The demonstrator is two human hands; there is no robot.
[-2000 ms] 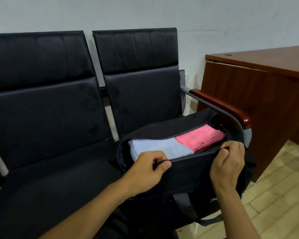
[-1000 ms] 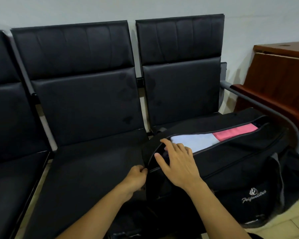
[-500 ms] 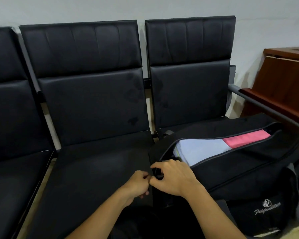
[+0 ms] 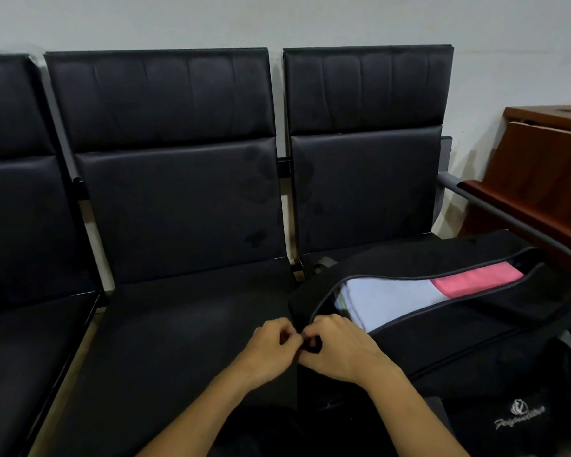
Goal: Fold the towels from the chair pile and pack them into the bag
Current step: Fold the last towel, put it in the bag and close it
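A black duffel bag (image 4: 475,344) sits on the right-hand seat with its top zip open. Inside lie a folded light blue towel (image 4: 386,300) and a folded pink towel (image 4: 475,280) side by side. My left hand (image 4: 271,347) and my right hand (image 4: 337,347) meet at the bag's left end, where the zip starts. Both have curled fingers pinching something small and black there, probably the zip pull and the bag fabric; the exact piece is hidden by my fingers.
A row of black padded chairs (image 4: 178,199) stands against a pale wall. The middle seat (image 4: 185,324) holds nothing. A grey armrest with a wooden pad (image 4: 495,206) borders the bag on the right, and a brown wooden desk (image 4: 548,153) stands beyond it.
My hands left the bag's long front edge and came together at its left end. The view swung left. The bag opening has stayed about as wide.
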